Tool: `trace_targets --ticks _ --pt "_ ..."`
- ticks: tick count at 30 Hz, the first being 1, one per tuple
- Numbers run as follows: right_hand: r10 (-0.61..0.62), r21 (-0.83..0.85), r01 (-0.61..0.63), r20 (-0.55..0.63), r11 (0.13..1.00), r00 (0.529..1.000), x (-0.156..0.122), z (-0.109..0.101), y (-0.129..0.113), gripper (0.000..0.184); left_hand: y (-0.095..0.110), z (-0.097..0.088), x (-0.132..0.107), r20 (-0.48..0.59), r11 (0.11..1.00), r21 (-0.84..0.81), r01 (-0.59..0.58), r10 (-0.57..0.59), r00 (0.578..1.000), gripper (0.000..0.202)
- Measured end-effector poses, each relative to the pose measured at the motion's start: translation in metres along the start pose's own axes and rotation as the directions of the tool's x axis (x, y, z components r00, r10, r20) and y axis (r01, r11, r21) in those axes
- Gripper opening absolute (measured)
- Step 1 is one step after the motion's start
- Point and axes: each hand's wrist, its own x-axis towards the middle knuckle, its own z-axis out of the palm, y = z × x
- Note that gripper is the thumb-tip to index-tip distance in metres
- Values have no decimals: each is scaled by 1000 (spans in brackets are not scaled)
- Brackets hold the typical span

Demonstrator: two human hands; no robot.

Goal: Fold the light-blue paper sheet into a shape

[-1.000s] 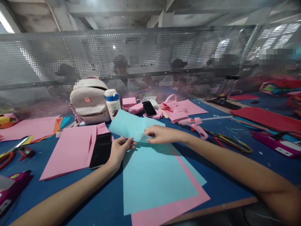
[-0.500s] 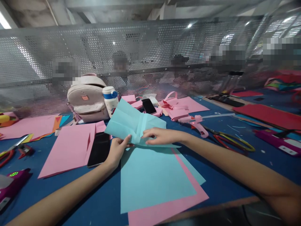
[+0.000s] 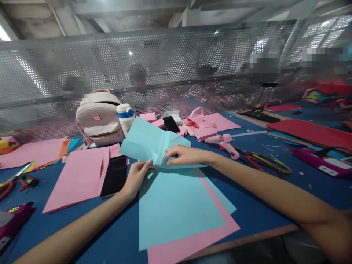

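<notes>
A creased light-blue paper sheet [image 3: 143, 137] is held up off the table, its left flap raised and a fold running through its middle. My left hand [image 3: 137, 176] pinches the near edge between thumb and fingers. With curled fingers, my right hand [image 3: 181, 154] presses on the paper at the fold; its fingertips are partly hidden, and I cannot tell whether they grip the sheet. Directly beneath lie a flat blue sheet [image 3: 176, 212] and a pink sheet [image 3: 192, 245] sticking out from under it. Left of my left hand is a black phone [image 3: 113, 176] beside folded pink paper [image 3: 75, 176].
A pink glue gun [image 3: 224, 143] and yellow-red scissors [image 3: 264, 161] lie right of my hands. Behind stand a backpack [image 3: 99, 117] and a white bottle [image 3: 125, 119]. A purple device [image 3: 321, 161] sits at the right, and red-handled scissors [image 3: 11, 183] at the left.
The whole view has shifted slightly. My right fingers have moved a little on the fold; both hands stay at the same blue sheet.
</notes>
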Motion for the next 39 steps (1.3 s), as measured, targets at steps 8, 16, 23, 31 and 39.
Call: trace_targets --ticks 8,16,23,31,39 --pt "-6 -110 4 -15 994 1000 0 4 -7 25 2 2 -2 79 999 42 10 -14 997 52" --pt "-261 -554 214 -6 805 965 -4 5 -8 23 0 -1 3 98 998 52 22 -27 995 56" --pt "-290 -577 262 45 773 956 -3 7 -6 31 -1 -6 5 73 996 87 -18 11 997 49" --pt "-290 -571 268 55 776 955 -1 8 -5 34 4 -6 -1 80 995 81 -62 56 995 43" --pt "-233 -582 199 16 789 972 -2 2 2 31 5 -10 1 -2 992 74 -100 100 995 44"
